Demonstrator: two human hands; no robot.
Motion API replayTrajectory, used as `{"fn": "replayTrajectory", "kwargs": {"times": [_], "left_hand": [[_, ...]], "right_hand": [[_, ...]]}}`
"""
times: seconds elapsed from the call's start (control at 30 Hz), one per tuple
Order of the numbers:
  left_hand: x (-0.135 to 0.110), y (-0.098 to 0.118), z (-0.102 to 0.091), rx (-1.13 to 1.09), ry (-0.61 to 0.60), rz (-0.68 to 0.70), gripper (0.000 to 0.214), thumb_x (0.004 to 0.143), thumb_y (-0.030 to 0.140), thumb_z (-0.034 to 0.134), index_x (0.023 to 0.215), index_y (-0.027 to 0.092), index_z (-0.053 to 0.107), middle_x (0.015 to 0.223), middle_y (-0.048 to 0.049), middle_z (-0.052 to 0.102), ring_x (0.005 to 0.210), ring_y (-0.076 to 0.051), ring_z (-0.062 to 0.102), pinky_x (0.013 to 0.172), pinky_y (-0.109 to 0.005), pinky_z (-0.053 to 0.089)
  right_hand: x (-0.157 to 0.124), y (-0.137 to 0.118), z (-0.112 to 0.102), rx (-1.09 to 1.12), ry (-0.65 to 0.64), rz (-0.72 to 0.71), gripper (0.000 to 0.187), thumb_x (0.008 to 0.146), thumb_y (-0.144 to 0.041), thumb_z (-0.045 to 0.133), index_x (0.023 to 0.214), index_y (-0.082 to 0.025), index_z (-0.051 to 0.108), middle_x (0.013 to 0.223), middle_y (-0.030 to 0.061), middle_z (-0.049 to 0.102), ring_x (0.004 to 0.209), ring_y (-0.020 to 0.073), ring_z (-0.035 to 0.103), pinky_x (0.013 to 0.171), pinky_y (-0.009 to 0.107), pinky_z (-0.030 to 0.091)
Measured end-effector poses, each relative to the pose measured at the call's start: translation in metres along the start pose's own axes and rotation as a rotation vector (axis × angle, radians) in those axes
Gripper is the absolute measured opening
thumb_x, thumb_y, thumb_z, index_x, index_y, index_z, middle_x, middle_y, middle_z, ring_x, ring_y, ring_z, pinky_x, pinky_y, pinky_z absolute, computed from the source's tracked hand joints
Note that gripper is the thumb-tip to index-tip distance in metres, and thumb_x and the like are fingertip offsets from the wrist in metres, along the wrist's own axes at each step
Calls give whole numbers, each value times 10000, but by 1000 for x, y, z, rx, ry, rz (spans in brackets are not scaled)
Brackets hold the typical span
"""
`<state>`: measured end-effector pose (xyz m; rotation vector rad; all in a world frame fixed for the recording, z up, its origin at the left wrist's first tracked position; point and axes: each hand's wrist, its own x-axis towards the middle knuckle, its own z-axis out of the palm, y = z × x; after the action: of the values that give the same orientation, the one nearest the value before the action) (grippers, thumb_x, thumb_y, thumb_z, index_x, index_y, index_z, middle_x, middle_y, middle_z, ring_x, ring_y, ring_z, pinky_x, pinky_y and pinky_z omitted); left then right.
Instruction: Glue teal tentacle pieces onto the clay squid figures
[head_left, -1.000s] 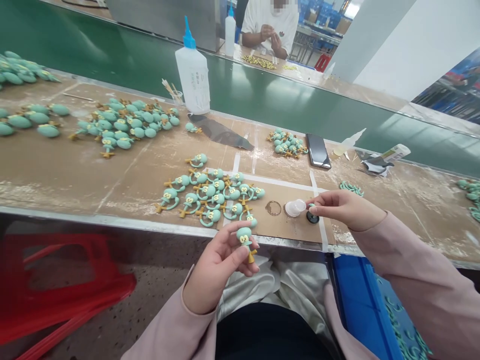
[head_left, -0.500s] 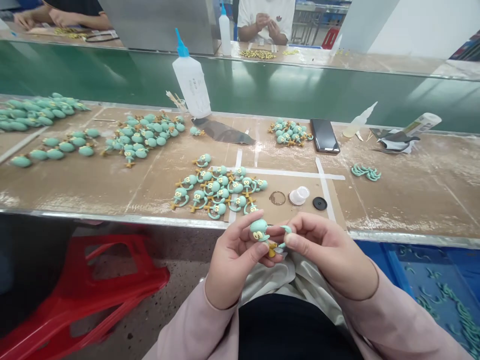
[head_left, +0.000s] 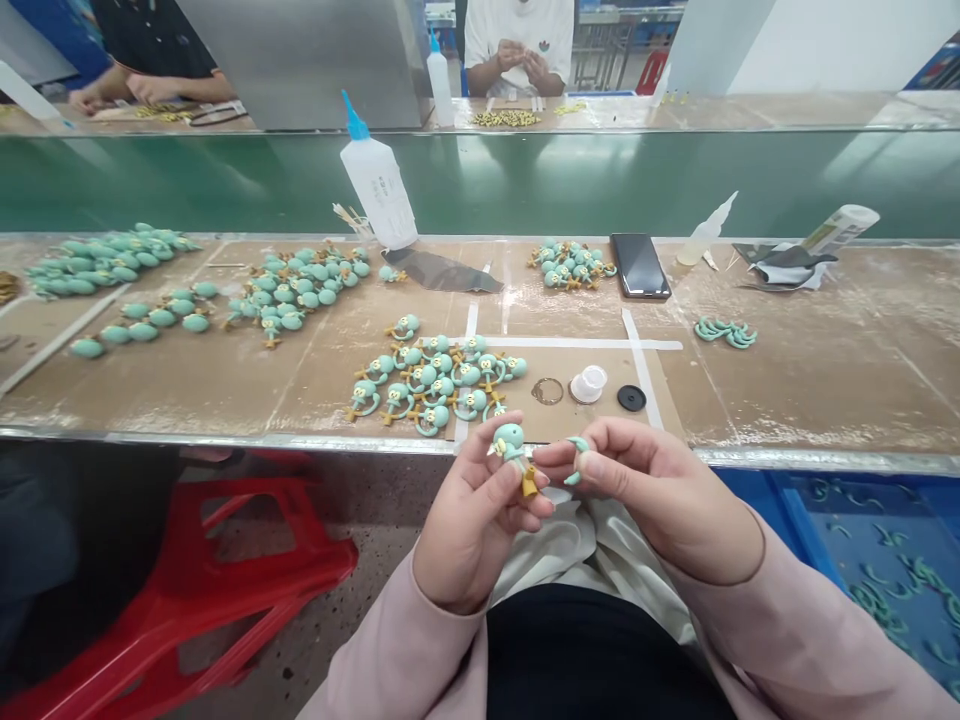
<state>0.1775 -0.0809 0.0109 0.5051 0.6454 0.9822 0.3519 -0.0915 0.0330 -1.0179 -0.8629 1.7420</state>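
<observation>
Between the thumb and fingers of my left hand (head_left: 469,510) is a small toy figure (head_left: 510,440) with a mint-green head, yellowish eyes and a mustard-brown body. My right hand (head_left: 652,490) pinches a curved mint-green piece (head_left: 577,462), held just right of the figure and apart from it. Both hands are in front of the table edge, above my lap. Beyond them on the table lies a cluster of similar figures (head_left: 431,375), many with a curved green piece attached. More curved green pieces (head_left: 726,332) lie in a small pile to the right.
Green-headed parts (head_left: 292,285) fill the table's left side. A glue bottle with blue nozzle (head_left: 379,185), a phone (head_left: 640,266), a small white cup (head_left: 588,383) and a black lid (head_left: 631,398) stand about. A red stool (head_left: 247,560) is at lower left, a blue tray (head_left: 795,530) at lower right. Two people work opposite.
The figure in my left hand has turned and tilted, its face now pointing left. My right hand has drawn the curved piece slightly away from it. The camera view has shifted a little.
</observation>
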Motion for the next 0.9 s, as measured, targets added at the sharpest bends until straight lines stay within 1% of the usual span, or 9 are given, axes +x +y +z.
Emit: {"fn": "replayTrajectory", "kwargs": {"times": [0.13,0.3,0.37,0.47,0.53,0.6,0.7,0.8,0.9], "left_hand": [[-3,3,8,-141,72,-125,372,783,211,765,1119,217,604,718,19,703,586,-51,674,511,-64,490],[-4,2,10,-195,94,-150,368,801,191,746,1126,192,574,729,13,703,594,-49,674,526,-69,501],[-4,2,10,-207,99,-156,358,810,190,737,1124,185,565,729,5,701,591,-50,672,522,-71,501],[-5,2,10,-240,107,-169,342,806,183,742,1099,184,567,726,3,699,579,-45,665,513,-68,496],[-5,2,10,-268,118,-181,317,801,181,746,1069,184,576,721,3,700,570,-40,661,511,-64,492],[-4,1,10,-286,126,-192,297,806,186,743,1057,181,584,718,0,701,562,-36,656,515,-64,491],[-4,-1,11,-295,132,-194,280,806,190,743,1041,183,592,725,-4,703,568,-34,655,523,-63,490],[-4,-3,12,-264,140,-181,280,788,190,758,1021,190,602,722,5,702,561,-31,648,517,-60,483],[-4,-4,13,-128,159,-112,319,773,206,768,1053,207,615,712,18,694,549,-44,637,494,-77,480]], "right_hand": [[0,1,0,7,36,-38,235,847,-361,719,842,-175,575,1072,85,724,966,205,693,905,360,531],[-2,0,3,-70,60,-108,225,887,-379,666,854,-185,557,1117,79,707,1032,215,667,937,373,517],[-2,-1,5,-124,67,-169,179,910,-361,636,886,-192,583,1126,68,700,1056,199,649,943,348,510],[-2,-1,4,-286,99,-327,126,931,-325,610,948,-203,637,1112,49,684,1087,176,612,959,304,483],[-2,1,3,-387,134,-424,105,939,-304,597,945,-208,641,1088,37,668,1116,168,579,974,282,455],[-2,3,1,-437,154,-472,93,940,-292,594,909,-208,618,1057,27,657,1093,156,571,955,263,446],[0,4,1,-447,166,-469,115,933,-302,603,879,-200,604,1014,24,651,998,141,585,896,244,463],[4,4,3,-355,141,-362,157,921,-334,616,864,-188,608,968,31,670,927,142,614,841,240,493],[6,1,5,-235,86,-257,182,905,-355,632,867,-178,613,942,40,684,891,150,635,806,246,516]]}}
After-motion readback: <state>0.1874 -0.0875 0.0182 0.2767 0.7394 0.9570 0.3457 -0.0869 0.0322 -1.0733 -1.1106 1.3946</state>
